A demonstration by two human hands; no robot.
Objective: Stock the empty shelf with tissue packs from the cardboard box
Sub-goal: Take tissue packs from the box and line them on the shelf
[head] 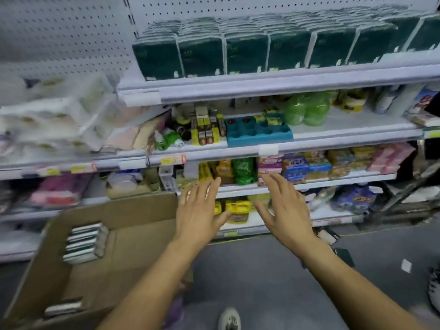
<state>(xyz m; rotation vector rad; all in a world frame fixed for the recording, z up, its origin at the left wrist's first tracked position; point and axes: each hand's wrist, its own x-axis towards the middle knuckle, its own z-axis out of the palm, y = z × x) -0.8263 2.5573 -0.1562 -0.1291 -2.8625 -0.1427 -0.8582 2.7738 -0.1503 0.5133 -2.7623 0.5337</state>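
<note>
Head view looks down a white store shelving unit point(273, 91) with a pegboard back, several tiers deep. On its top shelf stands a row of dark green tissue packs point(247, 53), upright and side by side, reaching from the left end of that shelf to the right edge of the picture. The tiers below carry mixed goods: a teal display tray point(258, 131), green plastic containers point(307, 108), and bright snack packets point(295, 166) further down; white wrapped bundles point(54, 120) fill the bay to the left, too blurred to name. A large open cardboard box point(100, 253) sits low on the left, in front of the shelves, with more tissue packs point(84, 244) stacked on edge against its left wall and another pack point(63, 308) lying near its front corner. Both arms reach forward at the height of the lower tiers. The left hand point(200, 208) is held flat with fingers spread, holding nothing, just right of the box's far corner. The right hand point(283, 208) is likewise spread and bare, beside it. The shelved packs lie well above both hands; the boxed ones lie down and to the left of the left hand. A shoe point(229, 319) shows at the bottom edge on grey floor.
</note>
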